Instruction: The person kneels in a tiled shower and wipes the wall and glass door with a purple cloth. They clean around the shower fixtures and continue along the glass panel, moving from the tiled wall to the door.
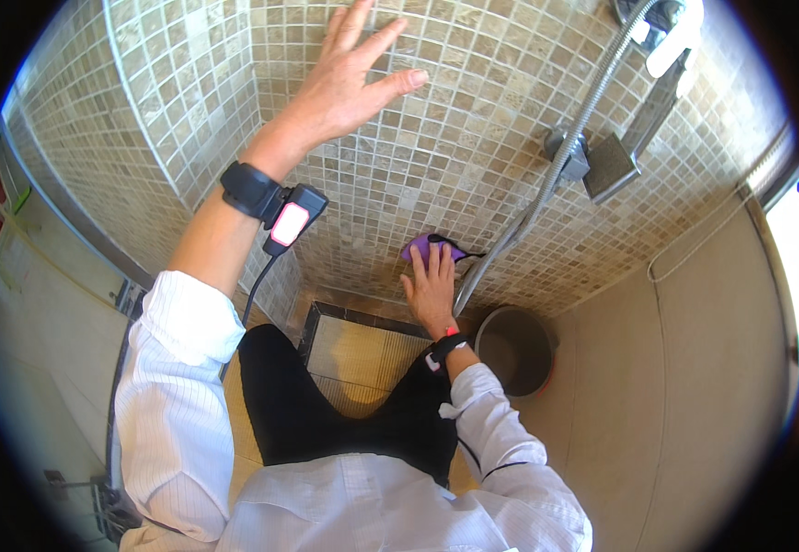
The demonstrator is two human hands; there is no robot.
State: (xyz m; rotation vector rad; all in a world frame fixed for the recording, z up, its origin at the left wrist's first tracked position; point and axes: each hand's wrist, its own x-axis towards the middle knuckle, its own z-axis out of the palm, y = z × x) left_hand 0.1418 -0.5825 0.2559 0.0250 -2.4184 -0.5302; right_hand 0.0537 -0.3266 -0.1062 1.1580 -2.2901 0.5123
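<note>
High on the mosaic-tiled shower wall (399, 152), my left hand (344, 90) is spread flat with its fingers apart and nothing in it. Low on the same wall, my right hand (430, 286) presses a purple cloth or pad (413, 247) with black edging against the tiles. The fingers lie over the pad and cover part of it; a dark strap or loop sticks out to its right. A metal shower hose (544, 186) hangs close to the right of that hand.
A round bucket (513, 352) stands in the corner right of my right arm. Above it are a chrome wall fitting (568, 153) and a square shower part (610, 169). A cord (656, 276) hangs along the right wall. Ribbed floor tiles (365, 352) lie between my legs; a glass panel edge (71, 200) runs at left.
</note>
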